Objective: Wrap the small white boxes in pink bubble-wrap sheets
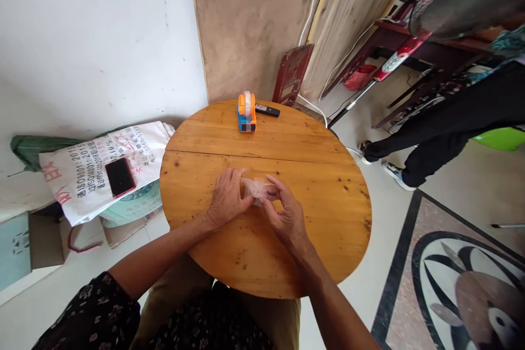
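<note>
A small crumpled piece of thin, translucent whitish plastic [256,188] is between my two hands, just above the middle of the round wooden table [328,229]. My right hand [287,216] pinches its right side between thumb and fingers. At its left edge, my left hand [227,197] grips it with the thumb against the plastic; those fingertips are partly blurred. Beyond the hands, an orange and blue tape dispenser [246,112] with a roll of clear tape stands near the table's far edge. Beside it lies a black remote control [267,110].
Left of the table, a phone [120,177] lies on a white printed sack [90,175]. A red-brown wooden chair back [292,74] stands behind the table. At right are a fan on a red pole [400,57] and another person's legs in black trousers [443,126].
</note>
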The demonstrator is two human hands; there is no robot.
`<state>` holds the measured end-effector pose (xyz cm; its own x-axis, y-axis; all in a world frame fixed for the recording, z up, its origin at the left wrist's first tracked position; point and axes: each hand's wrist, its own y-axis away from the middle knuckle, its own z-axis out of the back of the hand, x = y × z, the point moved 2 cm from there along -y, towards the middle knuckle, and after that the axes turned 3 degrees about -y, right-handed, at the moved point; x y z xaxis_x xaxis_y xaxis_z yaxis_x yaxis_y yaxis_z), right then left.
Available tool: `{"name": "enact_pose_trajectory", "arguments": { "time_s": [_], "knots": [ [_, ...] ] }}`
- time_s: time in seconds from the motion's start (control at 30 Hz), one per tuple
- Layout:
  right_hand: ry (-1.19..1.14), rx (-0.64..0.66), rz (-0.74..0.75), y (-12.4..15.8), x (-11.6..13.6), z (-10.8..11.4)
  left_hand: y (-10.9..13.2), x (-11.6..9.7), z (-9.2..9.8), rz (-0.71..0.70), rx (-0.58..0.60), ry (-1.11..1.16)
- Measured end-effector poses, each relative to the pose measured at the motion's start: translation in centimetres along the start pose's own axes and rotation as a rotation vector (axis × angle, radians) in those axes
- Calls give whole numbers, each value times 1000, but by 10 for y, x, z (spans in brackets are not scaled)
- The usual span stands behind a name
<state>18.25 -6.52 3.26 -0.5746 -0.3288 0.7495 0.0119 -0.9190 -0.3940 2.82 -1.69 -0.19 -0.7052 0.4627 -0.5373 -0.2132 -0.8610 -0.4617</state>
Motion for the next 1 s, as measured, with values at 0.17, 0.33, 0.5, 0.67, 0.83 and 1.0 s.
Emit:
{"name": "enact_pose_trajectory", "arguments": {
  "time_s": [0.17, 0.33, 0.5, 0.67, 0.83, 1.0],
  "knots": [
    [42, -71, 25, 19, -5, -8, 1, -4, -2, -138, 112, 108],
    [94, -86, 67, 24, -7, -13, -2, 0, 2, -185, 169, 198],
    [172, -110, 134, 29, -10, -15, 0, 13, 14, -249, 192, 281],
    [234, -81, 161, 34, -11, -17, -3, 21, 22, -412, 286, 222],
    [272, -52, 201, 38, -9, -18, -10, 22, 12, -502, 374, 180],
    [250, -60, 225, 36, -8, -15, -9, 21, -3, -440, 345, 296]
  ]
}}
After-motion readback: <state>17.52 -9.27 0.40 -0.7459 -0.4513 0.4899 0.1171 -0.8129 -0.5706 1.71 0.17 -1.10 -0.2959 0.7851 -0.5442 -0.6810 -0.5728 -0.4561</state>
